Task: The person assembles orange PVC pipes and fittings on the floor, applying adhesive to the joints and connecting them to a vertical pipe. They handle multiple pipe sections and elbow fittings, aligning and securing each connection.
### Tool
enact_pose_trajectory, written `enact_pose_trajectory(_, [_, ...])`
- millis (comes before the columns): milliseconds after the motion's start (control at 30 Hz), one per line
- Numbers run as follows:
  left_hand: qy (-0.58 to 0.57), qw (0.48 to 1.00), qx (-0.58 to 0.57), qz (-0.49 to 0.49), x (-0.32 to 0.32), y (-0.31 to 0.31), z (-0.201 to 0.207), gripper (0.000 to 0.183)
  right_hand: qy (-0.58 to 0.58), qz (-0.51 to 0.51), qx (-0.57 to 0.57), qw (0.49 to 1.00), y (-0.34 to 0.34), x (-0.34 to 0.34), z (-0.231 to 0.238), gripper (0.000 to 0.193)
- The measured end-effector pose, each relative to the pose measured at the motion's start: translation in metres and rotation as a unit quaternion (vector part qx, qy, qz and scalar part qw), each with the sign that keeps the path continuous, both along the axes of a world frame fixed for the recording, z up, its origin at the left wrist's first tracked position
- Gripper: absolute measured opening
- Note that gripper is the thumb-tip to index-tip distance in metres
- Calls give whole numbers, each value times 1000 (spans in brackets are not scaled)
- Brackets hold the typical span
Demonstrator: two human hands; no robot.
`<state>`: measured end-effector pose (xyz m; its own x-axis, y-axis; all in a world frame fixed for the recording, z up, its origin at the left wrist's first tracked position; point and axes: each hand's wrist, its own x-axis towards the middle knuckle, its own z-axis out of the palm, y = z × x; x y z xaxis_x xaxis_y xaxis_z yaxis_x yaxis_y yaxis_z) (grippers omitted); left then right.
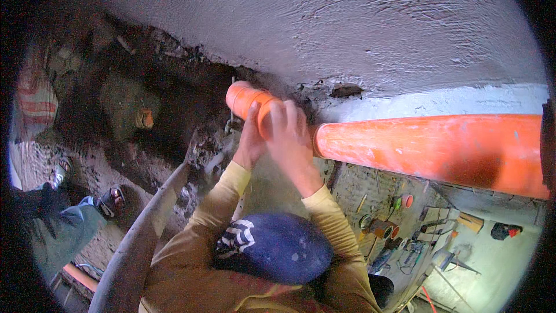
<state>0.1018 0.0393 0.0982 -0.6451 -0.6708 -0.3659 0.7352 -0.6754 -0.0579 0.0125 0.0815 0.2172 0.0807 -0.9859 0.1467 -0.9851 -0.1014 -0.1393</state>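
Observation:
An orange plastic pipe fitting (240,97) with ringed ridges slants across the middle, close under the rough wall. My left hand (250,144) grips its near side from the left, fingers closed against it. Wrapped over its right part, my right hand (288,142) is blurred by motion. Just right of that hand begins a long, thick orange pipe (417,144), scuffed with white, which runs along the wall to the right edge. My hands hide the fitting's right end, so I cannot tell whether it joins the pipe. Between my tan sleeves lies a rounded dark-blue cloth shape (289,249) with white markings.
Rough grey plaster wall (376,29) rises above a dark dirt hollow (174,104). A long grey pole-like piece (145,237) slants at lower left, near another person's sandalled foot (110,202). A red-and-white sack (37,104) stands far left. Short pipe pieces (382,229) and tools lie at lower right.

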Motion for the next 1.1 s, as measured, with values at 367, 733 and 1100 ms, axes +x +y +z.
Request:
enact_pose_trajectory(367, [-291, 948, -68, 107, 6, 0, -90, 41, -544, -373, -160, 734, 120, -10, -145, 59])
enact_pose_trajectory(733, [-381, 910, -98, 131, -6, 17, -73, 44, -547, -410, -93, 724, 64, -23, -138, 60])
enact_pose_trajectory(1100, [-475, 867, -39, 142, 18, 11, -72, 47, -458, -162, -87, 870, 9, -81, -162, 58])
